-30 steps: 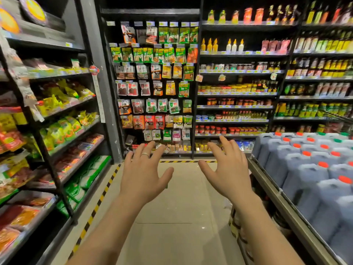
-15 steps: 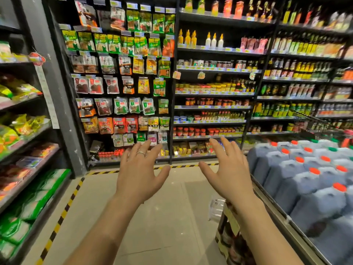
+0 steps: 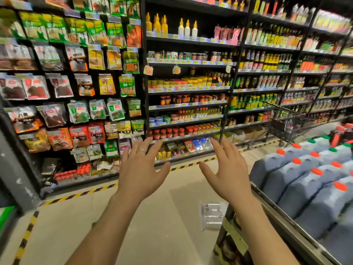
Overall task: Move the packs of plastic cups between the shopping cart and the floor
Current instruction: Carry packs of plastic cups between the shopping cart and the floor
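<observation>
Hovering left hand [image 3: 141,173], right hand [image 3: 227,175], fingers [image 3: 141,148] spread, empty; pack [image 3: 211,215], probably cups, on floor [image 3: 162,217], part-hidden by right forearm: reach may fumble.

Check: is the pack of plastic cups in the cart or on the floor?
On the floor. The pack lies flat on the tiles beside the jug display; the cart stands apart, by the shelves.
</observation>
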Available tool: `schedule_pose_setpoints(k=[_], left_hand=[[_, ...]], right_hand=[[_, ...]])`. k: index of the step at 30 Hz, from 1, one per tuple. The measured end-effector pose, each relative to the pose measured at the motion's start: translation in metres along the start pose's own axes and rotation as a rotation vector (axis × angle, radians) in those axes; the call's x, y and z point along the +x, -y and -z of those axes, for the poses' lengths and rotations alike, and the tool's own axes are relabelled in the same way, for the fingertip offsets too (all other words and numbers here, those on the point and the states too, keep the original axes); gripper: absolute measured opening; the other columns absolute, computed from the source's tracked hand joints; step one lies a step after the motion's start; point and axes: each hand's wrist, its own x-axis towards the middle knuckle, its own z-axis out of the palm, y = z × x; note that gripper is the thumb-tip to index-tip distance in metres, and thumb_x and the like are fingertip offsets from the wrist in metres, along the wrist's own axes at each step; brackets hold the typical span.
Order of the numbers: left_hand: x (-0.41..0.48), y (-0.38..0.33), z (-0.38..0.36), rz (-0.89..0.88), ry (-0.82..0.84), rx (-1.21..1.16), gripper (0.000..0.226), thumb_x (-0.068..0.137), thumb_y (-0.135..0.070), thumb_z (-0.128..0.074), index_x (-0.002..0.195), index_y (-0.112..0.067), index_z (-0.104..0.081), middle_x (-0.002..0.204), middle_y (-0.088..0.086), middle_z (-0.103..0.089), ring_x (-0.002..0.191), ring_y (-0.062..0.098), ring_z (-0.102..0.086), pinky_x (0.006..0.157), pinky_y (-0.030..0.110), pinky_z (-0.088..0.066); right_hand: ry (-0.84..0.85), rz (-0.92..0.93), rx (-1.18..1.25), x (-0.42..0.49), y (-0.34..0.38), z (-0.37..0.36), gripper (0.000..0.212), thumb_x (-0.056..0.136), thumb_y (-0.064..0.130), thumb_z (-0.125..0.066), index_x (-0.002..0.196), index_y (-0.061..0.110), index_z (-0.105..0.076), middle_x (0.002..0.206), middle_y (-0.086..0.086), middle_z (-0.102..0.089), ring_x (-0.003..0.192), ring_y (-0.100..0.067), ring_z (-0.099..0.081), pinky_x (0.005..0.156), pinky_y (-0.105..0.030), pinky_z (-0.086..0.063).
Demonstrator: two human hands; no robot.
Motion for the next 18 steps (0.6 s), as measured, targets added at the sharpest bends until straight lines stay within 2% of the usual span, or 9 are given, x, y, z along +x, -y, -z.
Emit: schedule_pose_setpoints(k=[2,6,13,16,18], left_hand=[[0.022,0.009,-0.014,-0.024,0.014,-0.010,0.074,0.084,-0.068,-0.025,0.151,-0.039,-0.026,0.161,-0.004,-0.022,0.149,0.022,-0.014,0.120,0.047,-0.008],[0.069,0.019,-0.050,-0.062,0.049,-0.024,0.067,0.092,-0.066,-0.037,0.152,-0.038,-0.027,0.161,-0.003,-0.023,0.149,0.022,-0.015,0.121,0.048,-0.009],[0.169,0.022,-0.124,-0.120,0.089,0.015,0.071,0.085,-0.069,-0.028,0.150,-0.039,-0.030,0.159,-0.003,-0.027,0.148,0.022,-0.018,0.118,0.049,-0.009],[0.232,0.019,-0.157,-0.130,0.091,0.037,0.066,0.091,-0.067,-0.035,0.150,-0.039,-0.028,0.160,-0.004,-0.025,0.149,0.022,-0.016,0.119,0.050,-0.005],[0.274,0.014,-0.177,-0.150,0.093,0.049,0.065,0.093,-0.065,-0.039,0.151,-0.038,-0.028,0.160,-0.004,-0.025,0.148,0.022,-0.017,0.119,0.050,-0.006]], right_hand=[[-0.001,-0.017,-0.001,0.016,-0.001,-0.014,0.075,0.085,0.064,-0.033,0.153,0.033,-0.022,0.161,-0.003,-0.022,0.148,-0.029,-0.014,0.117,-0.046,-0.019],[0.002,-0.053,-0.015,0.054,-0.014,-0.048,0.077,0.084,0.068,-0.029,0.152,0.033,-0.025,0.159,-0.005,-0.025,0.147,-0.031,-0.017,0.117,-0.048,-0.020],[-0.017,-0.121,-0.038,0.144,-0.058,-0.111,0.076,0.084,0.066,-0.030,0.150,0.029,-0.031,0.158,-0.007,-0.029,0.146,-0.033,-0.022,0.115,-0.051,-0.025],[-0.032,-0.164,-0.058,0.194,-0.089,-0.139,0.074,0.085,0.063,-0.036,0.150,0.029,-0.032,0.156,-0.007,-0.032,0.144,-0.035,-0.023,0.112,-0.050,-0.027],[-0.021,-0.202,-0.080,0.225,-0.107,-0.155,0.076,0.084,0.066,-0.030,0.150,0.029,-0.031,0.156,-0.008,-0.032,0.143,-0.036,-0.024,0.112,-0.051,-0.028]])
